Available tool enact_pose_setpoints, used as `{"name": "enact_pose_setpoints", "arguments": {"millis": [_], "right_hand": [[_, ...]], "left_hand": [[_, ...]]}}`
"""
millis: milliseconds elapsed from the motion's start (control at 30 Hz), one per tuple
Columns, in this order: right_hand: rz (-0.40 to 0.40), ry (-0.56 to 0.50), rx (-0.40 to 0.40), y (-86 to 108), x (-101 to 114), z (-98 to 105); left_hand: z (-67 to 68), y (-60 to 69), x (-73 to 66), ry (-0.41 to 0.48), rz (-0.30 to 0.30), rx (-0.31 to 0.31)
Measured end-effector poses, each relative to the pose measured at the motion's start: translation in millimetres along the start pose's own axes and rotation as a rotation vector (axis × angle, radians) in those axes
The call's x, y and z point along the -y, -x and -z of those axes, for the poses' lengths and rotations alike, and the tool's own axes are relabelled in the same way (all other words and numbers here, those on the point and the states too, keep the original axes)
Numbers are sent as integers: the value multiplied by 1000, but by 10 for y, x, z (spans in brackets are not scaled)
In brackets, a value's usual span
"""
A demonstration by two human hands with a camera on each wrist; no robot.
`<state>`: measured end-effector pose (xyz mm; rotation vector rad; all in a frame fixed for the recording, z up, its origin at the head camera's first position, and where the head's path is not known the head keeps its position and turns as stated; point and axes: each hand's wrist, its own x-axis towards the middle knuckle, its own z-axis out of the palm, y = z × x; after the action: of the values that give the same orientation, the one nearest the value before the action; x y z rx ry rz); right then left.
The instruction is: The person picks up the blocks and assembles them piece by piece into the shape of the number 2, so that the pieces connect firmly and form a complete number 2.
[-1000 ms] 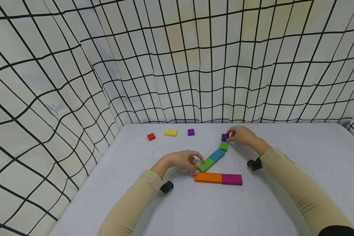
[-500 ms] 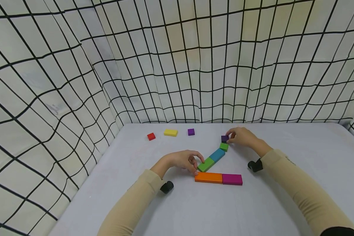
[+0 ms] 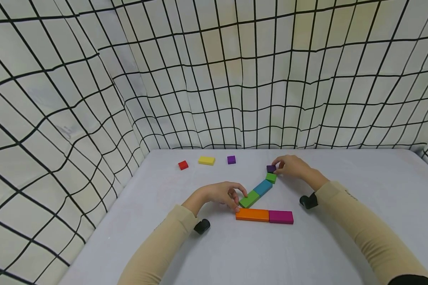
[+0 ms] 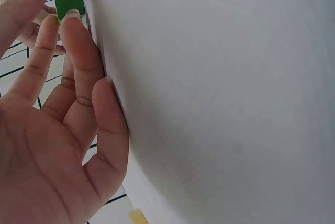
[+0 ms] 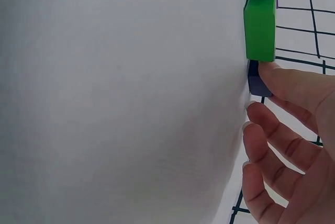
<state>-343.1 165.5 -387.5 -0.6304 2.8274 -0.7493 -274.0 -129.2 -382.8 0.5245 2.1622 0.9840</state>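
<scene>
head view: the right hand (image 3: pixel 291 166) is pinching a dark purple block (image 3: pixel 271 169) between thumb and fingers, and this block is sitting at the far end of a bent row on the white surface (image 3: pixel 256 253). a small green block (image 3: pixel 271 178) is lying just beside it on the near side, followed by a blue block (image 3: pixel 263 187) and a long green block (image 3: pixel 249 199), which are meeting end to end. the left hand (image 3: pixel 219 192) is keeping thumb and index finger apart, the index tip touching the long green block, the thumb resting at the left end of an orange block (image 3: pixel 252 215). a magenta block (image 3: pixel 281 217) is adjoining the orange one's right end. farther back, red (image 3: pixel 183 165), yellow (image 3: pixel 207 160) and purple (image 3: pixel 231 160) blocks are lying well apart from the row; black netting (image 3: pixel 255 71) is rising behind.
</scene>
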Motion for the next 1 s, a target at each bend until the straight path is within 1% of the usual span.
{"name": "enact_pose_setpoints", "arguments": {"millis": [200,500,1000], "right_hand": [[-3,-8,-5,3,-26,-20],[-18,-62,-14,19,-92,-32],[6,-53,-16,25,-113,-41]], "left_hand": [[2,-3,1,-5,-3,-2],[3,-8,2,-10,-10,4],[2,-8,1,-4,-4,11]]}}
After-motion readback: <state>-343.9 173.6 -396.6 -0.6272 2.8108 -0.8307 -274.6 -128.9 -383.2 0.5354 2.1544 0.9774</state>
